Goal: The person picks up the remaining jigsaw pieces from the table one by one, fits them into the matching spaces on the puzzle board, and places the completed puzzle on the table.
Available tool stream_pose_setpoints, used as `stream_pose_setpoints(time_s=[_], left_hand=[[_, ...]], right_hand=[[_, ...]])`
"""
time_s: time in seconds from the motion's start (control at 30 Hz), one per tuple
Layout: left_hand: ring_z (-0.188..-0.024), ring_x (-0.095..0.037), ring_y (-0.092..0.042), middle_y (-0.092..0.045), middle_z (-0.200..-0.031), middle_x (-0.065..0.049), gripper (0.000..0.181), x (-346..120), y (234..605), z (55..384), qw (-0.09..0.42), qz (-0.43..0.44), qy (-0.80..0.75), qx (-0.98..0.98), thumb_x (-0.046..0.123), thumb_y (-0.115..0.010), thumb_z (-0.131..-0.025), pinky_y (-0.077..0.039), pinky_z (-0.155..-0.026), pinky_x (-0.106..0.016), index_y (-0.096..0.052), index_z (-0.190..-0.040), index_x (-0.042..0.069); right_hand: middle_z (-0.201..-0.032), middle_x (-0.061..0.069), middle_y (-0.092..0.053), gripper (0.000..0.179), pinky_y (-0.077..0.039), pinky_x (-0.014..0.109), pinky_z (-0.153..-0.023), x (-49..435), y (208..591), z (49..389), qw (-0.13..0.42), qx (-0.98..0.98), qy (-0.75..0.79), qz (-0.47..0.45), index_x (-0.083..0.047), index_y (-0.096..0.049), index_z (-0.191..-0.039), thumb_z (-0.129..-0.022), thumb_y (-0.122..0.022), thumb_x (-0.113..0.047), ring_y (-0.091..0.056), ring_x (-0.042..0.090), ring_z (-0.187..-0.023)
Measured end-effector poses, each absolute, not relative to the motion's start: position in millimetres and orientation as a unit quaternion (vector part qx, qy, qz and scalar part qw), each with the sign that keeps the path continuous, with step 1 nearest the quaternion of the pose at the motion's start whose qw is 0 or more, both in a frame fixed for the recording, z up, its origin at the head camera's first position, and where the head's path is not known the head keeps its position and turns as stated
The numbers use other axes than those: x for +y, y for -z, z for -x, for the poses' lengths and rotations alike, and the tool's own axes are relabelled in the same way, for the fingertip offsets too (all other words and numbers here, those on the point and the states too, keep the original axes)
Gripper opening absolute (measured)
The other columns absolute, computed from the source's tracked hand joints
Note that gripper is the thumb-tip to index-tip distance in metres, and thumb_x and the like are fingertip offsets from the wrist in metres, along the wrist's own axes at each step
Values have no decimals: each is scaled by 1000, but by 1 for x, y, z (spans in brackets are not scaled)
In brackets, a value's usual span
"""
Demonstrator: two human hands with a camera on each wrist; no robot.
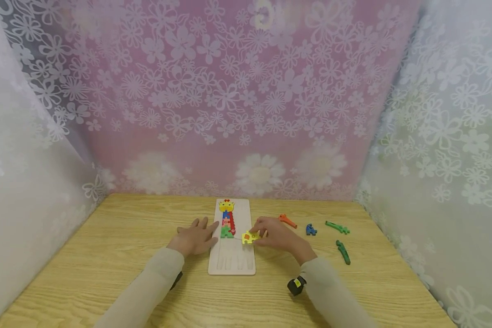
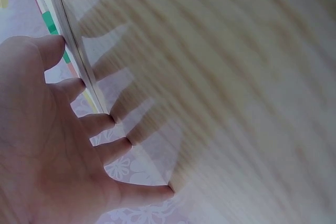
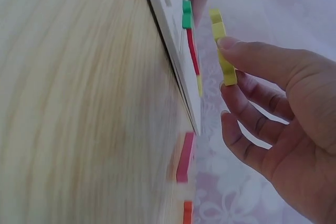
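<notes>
A pale wooden puzzle board point(image 1: 234, 255) lies on the table with a giraffe picture partly laid in it. Its yellow head piece point(image 1: 226, 206) is at the far end, and below it run blue, red, pink and green pieces, the green piece point(image 1: 227, 233) lowest. Bare grooves show in the near half. My right hand point(image 1: 280, 234) pinches a yellow puzzle piece point(image 1: 249, 237) with an orange patch between thumb and fingers; the right wrist view has this piece point(image 3: 224, 51) raised off the board. My left hand point(image 2: 58, 135) spreads its fingers, thumb at the board's left edge, fingertips on the table.
Right of the board lie loose pieces: an orange one point(image 1: 288, 221), a blue one point(image 1: 310, 229), a light green one point(image 1: 337, 227) and a dark green one point(image 1: 343, 252). A pink piece point(image 3: 186, 157) shows in the right wrist view. Flowered curtains point(image 1: 225, 114) border the wooden table point(image 1: 139, 228).
</notes>
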State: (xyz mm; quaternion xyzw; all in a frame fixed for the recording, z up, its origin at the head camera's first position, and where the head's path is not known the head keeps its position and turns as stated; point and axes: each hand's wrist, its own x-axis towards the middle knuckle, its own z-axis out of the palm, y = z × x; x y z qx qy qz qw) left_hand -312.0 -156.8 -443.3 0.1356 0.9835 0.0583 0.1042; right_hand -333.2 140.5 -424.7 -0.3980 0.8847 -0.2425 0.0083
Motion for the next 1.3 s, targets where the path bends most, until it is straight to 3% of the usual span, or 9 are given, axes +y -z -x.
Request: stream_pose_setpoints(time_s=[0.33, 0.67, 0.9, 1.3], left_hand=[[-157, -45, -25, -22, -172, -15, 63, -155, 442, 310, 105, -128, -55, 985, 54, -37, -109, -26, -109, -86, -25, -166, 29], [-157, -45, -25, -24, -172, -16, 63, -156, 444, 309, 98, -134, -72, 984, 52, -39, -109, -22, -121, -74, -28, -165, 27], [-156, -44, -28, -25, -171, -16, 63, -156, 443, 309, 90, -139, -55, 985, 54, -37, -109, -19, -121, -76, -28, -165, 27], [-156, -44, -30, -26, -171, -16, 63, -156, 443, 308, 88, -140, -57, 985, 53, -38, -109, -25, -120, -75, -29, -165, 27]], right_hand=[[-106, 4, -73, 25, -57, 22, -77, 106, 426, 343, 38, 887, 229, 399, -9, -80, -114, -90, -81, -17, -68, 13, -85], [-105, 2, -74, 25, -51, 24, -75, 92, 429, 345, 40, 894, 203, 397, -11, -81, -113, -89, -82, -18, -65, 9, -83], [-107, 4, -74, 27, -54, 18, -73, 86, 429, 345, 49, 895, 205, 393, -9, -80, -114, -89, -82, -17, -65, 10, -83], [-103, 2, -72, 28, -52, 16, -71, 73, 431, 346, 76, 899, 208, 378, -7, -80, -115, -89, -82, -17, -62, 9, -82]])
